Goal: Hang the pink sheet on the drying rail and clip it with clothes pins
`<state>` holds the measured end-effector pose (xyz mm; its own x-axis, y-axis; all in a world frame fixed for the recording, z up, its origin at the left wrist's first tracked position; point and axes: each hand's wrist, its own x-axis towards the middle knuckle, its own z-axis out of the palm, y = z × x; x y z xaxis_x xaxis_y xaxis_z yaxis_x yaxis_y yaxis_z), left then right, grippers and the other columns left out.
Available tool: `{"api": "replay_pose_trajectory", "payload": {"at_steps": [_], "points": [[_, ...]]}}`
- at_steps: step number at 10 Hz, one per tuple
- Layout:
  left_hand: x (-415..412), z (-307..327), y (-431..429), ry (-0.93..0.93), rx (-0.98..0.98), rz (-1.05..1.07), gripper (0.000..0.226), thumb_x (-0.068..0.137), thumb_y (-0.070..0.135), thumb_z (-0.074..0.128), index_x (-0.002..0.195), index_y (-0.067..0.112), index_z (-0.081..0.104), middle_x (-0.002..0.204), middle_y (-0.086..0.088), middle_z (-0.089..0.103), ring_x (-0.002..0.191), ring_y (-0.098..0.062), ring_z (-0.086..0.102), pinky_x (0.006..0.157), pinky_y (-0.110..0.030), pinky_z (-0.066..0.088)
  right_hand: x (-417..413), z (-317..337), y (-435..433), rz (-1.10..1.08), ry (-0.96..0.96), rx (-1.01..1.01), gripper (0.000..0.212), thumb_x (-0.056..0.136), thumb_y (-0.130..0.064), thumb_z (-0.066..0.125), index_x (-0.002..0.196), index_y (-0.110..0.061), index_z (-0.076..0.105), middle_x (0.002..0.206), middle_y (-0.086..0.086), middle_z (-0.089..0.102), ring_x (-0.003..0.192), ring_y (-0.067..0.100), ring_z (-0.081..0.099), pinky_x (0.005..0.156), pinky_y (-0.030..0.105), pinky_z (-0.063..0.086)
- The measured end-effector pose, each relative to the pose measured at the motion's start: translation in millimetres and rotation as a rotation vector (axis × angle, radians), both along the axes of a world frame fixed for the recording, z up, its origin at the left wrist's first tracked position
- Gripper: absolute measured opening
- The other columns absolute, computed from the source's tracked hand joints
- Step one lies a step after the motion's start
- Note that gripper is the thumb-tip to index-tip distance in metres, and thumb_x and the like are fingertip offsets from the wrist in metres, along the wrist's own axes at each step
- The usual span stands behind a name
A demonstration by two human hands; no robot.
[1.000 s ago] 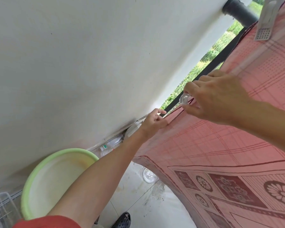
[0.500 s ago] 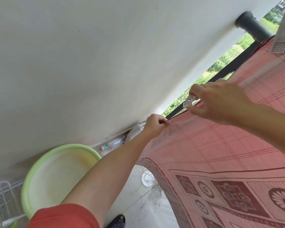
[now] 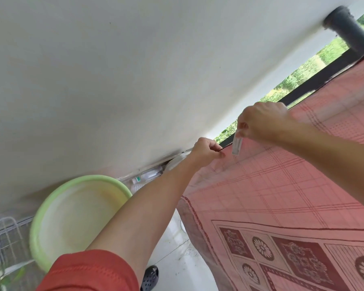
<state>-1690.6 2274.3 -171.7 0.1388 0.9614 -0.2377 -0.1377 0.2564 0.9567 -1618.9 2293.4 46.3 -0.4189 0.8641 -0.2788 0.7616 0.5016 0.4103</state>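
Left hand [image 3: 206,153] pinched the sheet [image 3: 282,185] edge, fingers curled. Right hand [image 3: 265,121], just beside it, pinched a pin [image 3: 237,146] pointing down from its fingers at the sheet's top edge. Sheet draped over rail [image 3: 324,75] beyond the right hand.

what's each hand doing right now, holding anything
left hand: closed, pinching the top edge of the pink sheet
right hand: closed, holding a clothes pin at the sheet's edge
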Motion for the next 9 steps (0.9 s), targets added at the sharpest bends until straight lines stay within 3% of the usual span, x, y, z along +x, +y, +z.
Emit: {"api": "replay_pose_trajectory", "payload": {"at_steps": [2,3,5,7,9], "points": [[5.4,-4.3,-3.2,-0.015,-0.025,0.053,0.025,0.059,0.029,0.082,0.077,0.013,0.077,0.067,0.002,0.064,0.066,-0.013,0.054,0.065,-0.032,0.043,-1.1,-2.2,12.7,-0.053,0.100,-0.041,0.017,0.082,-0.046,0.074,0.091,-0.031,0.074,0.080,-0.007,0.063,0.074,0.021,0.056,0.058,0.028,0.033],[5.7,-3.2,-3.4,-0.013,-0.033,0.051,0.021,0.059,0.027,0.082,0.075,0.014,0.077,0.067,-0.001,0.067,0.065,-0.013,0.056,0.065,-0.033,0.045,0.3,-9.1,16.6,-0.046,0.031,-0.080,0.018,0.079,-0.046,0.076,0.089,-0.031,0.075,0.092,-0.005,0.070,0.078,0.020,0.062,0.060,0.027,0.038],[0.0,-3.3,-3.7,-0.054,-0.072,0.067,0.008,0.071,0.011,0.081,0.075,0.016,0.076,0.071,-0.002,0.069,0.070,-0.012,0.060,0.071,-0.031,0.051,1.5,-27.7,23.0,-0.105,-0.011,-0.167,0.017,0.077,-0.042,0.079,0.086,-0.028,0.073,0.093,-0.005,0.069,0.082,0.019,0.063,0.067,0.030,0.043],[-5.5,1.9,-9.1,-0.095,-0.116,0.111,0.021,0.074,-0.007,0.075,0.081,0.010,0.066,0.077,-0.006,0.067,0.073,-0.014,0.061,0.078,-0.035,0.056,4.4,-34.9,26.9,-0.174,-0.107,-0.225,0.037,0.079,-0.050,0.075,0.104,-0.024,0.068,0.105,-0.003,0.068,0.096,0.022,0.064,0.075,0.035,0.046],[-17.4,-2.8,-13.3,-0.049,-0.127,0.058,0.022,0.072,-0.005,0.071,0.081,0.012,0.062,0.074,-0.005,0.067,0.070,-0.017,0.060,0.073,-0.034,0.053,7.7,-28.5,15.2,-0.168,-0.073,-0.210,0.067,0.075,-0.058,0.073,0.128,-0.020,0.058,0.117,-0.002,0.067,0.106,0.023,0.063,0.086,0.039,0.051]]}}
